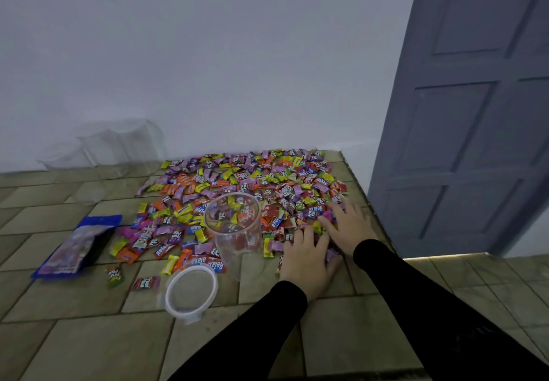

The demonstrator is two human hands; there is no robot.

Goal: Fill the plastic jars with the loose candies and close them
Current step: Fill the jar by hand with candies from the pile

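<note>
A wide heap of wrapped candies [237, 184] in pink, yellow, orange and red covers the tiled floor. An open clear plastic jar [234, 226] stands at the heap's near edge with a few candies inside. Its clear lid [191, 291] lies on the floor in front of it. My left hand [306, 258] and my right hand [347, 223] lie side by side on the candies to the right of the jar, fingers spread over them, with candies showing under both palms. More empty clear jars [118, 143] stand against the wall at the back left.
A blue and silver candy bag [77, 244] lies opened on the floor at the left. A grey panelled door [463, 113] stands at the right, beside a step edge. A white wall closes the back.
</note>
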